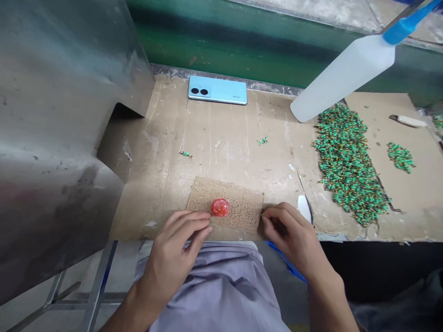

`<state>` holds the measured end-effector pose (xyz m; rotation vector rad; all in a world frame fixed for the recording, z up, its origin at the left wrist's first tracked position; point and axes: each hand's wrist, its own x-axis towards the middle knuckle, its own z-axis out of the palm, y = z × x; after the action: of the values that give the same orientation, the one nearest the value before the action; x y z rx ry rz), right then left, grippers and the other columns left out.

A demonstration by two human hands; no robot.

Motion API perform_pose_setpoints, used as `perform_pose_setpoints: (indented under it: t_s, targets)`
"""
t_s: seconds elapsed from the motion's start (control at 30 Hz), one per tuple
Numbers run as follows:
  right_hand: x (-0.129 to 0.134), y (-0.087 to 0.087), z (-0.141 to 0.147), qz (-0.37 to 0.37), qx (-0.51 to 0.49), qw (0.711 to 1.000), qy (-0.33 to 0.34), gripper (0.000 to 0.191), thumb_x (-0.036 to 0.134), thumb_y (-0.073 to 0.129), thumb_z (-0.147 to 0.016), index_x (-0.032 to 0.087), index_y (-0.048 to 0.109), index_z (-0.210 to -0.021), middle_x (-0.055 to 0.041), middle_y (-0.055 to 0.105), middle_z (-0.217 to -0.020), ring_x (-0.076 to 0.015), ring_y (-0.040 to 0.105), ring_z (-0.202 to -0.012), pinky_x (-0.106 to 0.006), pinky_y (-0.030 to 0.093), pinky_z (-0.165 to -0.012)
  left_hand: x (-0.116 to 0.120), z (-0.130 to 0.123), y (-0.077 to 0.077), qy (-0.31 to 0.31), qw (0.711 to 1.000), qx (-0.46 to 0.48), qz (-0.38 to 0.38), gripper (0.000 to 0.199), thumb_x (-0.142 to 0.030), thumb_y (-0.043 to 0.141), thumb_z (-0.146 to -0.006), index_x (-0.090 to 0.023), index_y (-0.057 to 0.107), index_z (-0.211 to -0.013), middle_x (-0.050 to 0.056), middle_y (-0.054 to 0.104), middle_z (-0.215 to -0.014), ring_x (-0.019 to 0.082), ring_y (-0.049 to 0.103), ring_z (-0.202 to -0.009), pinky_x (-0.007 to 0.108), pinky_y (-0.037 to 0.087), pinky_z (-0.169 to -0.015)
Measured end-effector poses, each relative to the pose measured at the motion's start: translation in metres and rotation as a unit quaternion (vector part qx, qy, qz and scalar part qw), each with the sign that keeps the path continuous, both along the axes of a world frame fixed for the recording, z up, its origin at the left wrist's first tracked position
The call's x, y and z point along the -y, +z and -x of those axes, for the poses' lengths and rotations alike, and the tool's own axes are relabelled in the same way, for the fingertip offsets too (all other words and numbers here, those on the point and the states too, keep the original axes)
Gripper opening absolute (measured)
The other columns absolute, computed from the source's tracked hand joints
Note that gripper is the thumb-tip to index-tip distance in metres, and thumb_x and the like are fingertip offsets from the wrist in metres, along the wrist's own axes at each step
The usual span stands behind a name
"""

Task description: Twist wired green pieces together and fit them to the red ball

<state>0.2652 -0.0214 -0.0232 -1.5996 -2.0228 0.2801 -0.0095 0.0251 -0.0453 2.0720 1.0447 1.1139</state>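
A round, shiny red dish-like piece [220, 207] sits on a thin brown textured board [240, 210] near the table's front edge. My left hand [182, 237] rests at the board's lower left, its fingertips beside the red piece and its thumb a little apart from them. I see nothing between those fingers. At the board's right edge, my right hand [289, 230] pinches a tiny green part [261, 215], mostly hidden by the fingertips. To the right lies a big heap of small green parts with brass-coloured ends [348, 161].
A blue phone [218, 90] lies at the back. A white bottle with a blue cap [342, 78] leans over the heap. A smaller green pile [400, 157] and a white-handled tool [408, 121] lie on cardboard at right. Sheet metal [62, 115] bounds the left.
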Motion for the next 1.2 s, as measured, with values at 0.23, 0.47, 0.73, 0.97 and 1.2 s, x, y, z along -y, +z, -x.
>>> perform_pose_setpoints:
  t_s: [0.23, 0.47, 0.73, 0.97, 1.2]
  targets:
    - [0.019, 0.024, 0.037, -0.014, -0.209, 0.978, -0.022, 0.012, 0.008, 0.060, -0.098, 0.020, 0.061, -0.100, -0.0001, 0.058, -0.086, -0.0103, 0.057, -0.078, -0.023, 0.044, -0.065, 0.017, 0.003, 0.028, 0.001, 0.948, 0.230, 0.219, 0.011, -0.023, 0.087, -0.083, -0.027, 0.081, -0.090, -0.004, 0.074, -0.085, 0.008, 0.069, -0.075, 0.013, 0.056, -0.064]
    - [0.022, 0.043, 0.089, 0.101, -0.360, 0.924, 0.082, 0.011, 0.013, 0.056, -0.101, 0.023, 0.059, -0.103, 0.0014, 0.058, -0.087, -0.0098, 0.058, -0.078, -0.022, 0.048, -0.067, 0.032, -0.004, 0.047, -0.050, 0.877, 0.344, 0.330, 0.022, -0.018, 0.092, -0.075, -0.029, 0.082, -0.091, -0.004, 0.079, -0.079, 0.010, 0.074, -0.071, 0.016, 0.061, -0.068]
    - [0.020, 0.050, 0.090, 0.194, -0.386, 0.896, 0.098, 0.008, 0.020, 0.057, -0.104, 0.024, 0.060, -0.098, 0.0023, 0.062, -0.087, -0.0102, 0.060, -0.077, -0.023, 0.049, -0.067, 0.035, 0.002, 0.044, -0.053, 0.946, 0.265, 0.180, 0.020, -0.022, 0.090, -0.079, -0.021, 0.079, -0.095, 0.001, 0.077, -0.076, 0.014, 0.070, -0.064, 0.024, 0.059, -0.061]
    - [0.019, 0.052, 0.084, 0.221, -0.378, 0.893, 0.102, 0.006, 0.020, 0.061, -0.102, 0.025, 0.063, -0.098, 0.0034, 0.062, -0.084, -0.0100, 0.060, -0.077, -0.022, 0.048, -0.066, 0.034, 0.000, 0.045, -0.071, 0.952, 0.247, 0.169, 0.015, -0.023, 0.088, -0.081, -0.023, 0.078, -0.092, 0.000, 0.077, -0.076, 0.014, 0.071, -0.065, 0.027, 0.060, -0.062]
    - [0.015, 0.056, 0.081, 0.218, -0.359, 0.900, 0.118, 0.010, 0.019, 0.062, -0.102, 0.023, 0.064, -0.093, 0.0048, 0.065, -0.083, -0.0073, 0.060, -0.073, -0.019, 0.048, -0.065, 0.035, -0.001, 0.043, -0.084, 0.948, 0.250, 0.176, 0.018, -0.017, 0.089, -0.079, -0.020, 0.077, -0.092, 0.000, 0.076, -0.076, 0.015, 0.070, -0.066, 0.028, 0.058, -0.061]
